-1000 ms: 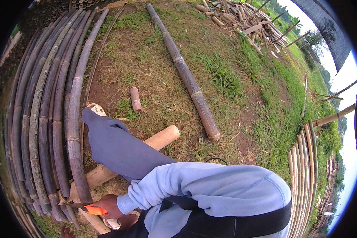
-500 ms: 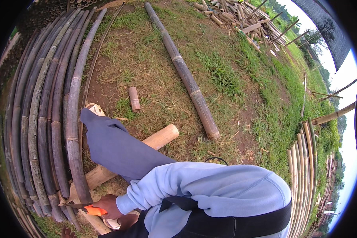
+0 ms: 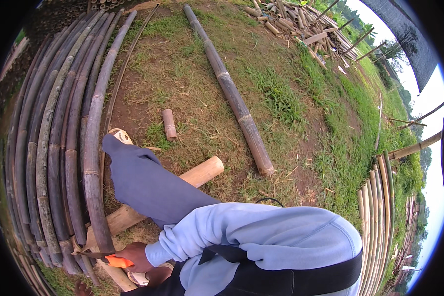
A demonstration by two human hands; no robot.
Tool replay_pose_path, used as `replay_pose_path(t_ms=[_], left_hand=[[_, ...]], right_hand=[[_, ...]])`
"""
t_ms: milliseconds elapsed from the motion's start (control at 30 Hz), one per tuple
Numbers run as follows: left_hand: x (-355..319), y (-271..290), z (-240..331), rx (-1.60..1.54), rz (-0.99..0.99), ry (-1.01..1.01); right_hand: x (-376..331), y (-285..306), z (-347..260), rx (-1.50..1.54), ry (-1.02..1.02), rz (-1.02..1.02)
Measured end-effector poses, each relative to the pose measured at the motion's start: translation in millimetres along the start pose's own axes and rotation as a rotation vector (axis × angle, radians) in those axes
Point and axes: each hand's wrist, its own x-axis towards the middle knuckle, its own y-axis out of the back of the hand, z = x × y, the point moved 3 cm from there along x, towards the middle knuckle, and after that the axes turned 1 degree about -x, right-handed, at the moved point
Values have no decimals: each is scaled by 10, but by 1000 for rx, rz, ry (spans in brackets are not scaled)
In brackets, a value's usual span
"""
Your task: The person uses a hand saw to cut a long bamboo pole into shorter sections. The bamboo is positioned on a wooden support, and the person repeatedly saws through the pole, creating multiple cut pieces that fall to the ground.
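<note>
My right hand (image 3: 137,256) is closed around the orange handle of a hand saw (image 3: 117,260). Its dark blade points left, by the near end of a long dark bamboo pole (image 3: 92,172). This pole rests across a pale bamboo log (image 3: 204,171) that passes under my leg. Only the fingers of my left hand (image 3: 83,288) show at the bottom edge, dark and partly cut off; what they touch is not clear. A second pale bamboo piece (image 3: 121,278) lies below the saw.
Several more dark bamboo poles (image 3: 49,148) lie side by side on the left. A short bamboo offcut (image 3: 169,124) and a long dark pole (image 3: 229,93) lie on the grass. Bamboo scraps (image 3: 301,24) are piled far off; pale poles (image 3: 375,217) stand at the right.
The view has shifted very slightly, so the ground and poles sit a little further right and lower. My right hand keeps its grip on the saw at nearly the same spot.
</note>
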Motion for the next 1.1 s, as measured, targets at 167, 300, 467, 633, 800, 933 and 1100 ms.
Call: replay_pose_path(t_ms=[167, 300, 467, 633, 800, 933, 1100], left_hand=[[55, 47, -32, -33, -28, 1], [206, 154, -110, -33, -17, -28], [291, 224, -155, -61, 4, -24], [191, 178, -99, 0, 13, -64], [61, 88, -28, 28, 30, -33], [117, 118, -96, -74, 0, -5], [344, 294, -265, -113, -63, -5]], right_hand=[[-5, 48, -52, -15, -9, -5], [3, 68, -66, 25, -18, -36], [11, 27, -6, 8, -27, 18], [26, -45, 50, 40, 17, 50], [31, -52, 54, 13, 13, 48], [18, -24, 13, 16, 9, 16], [7, 14, -47, 22, 21, 11]])
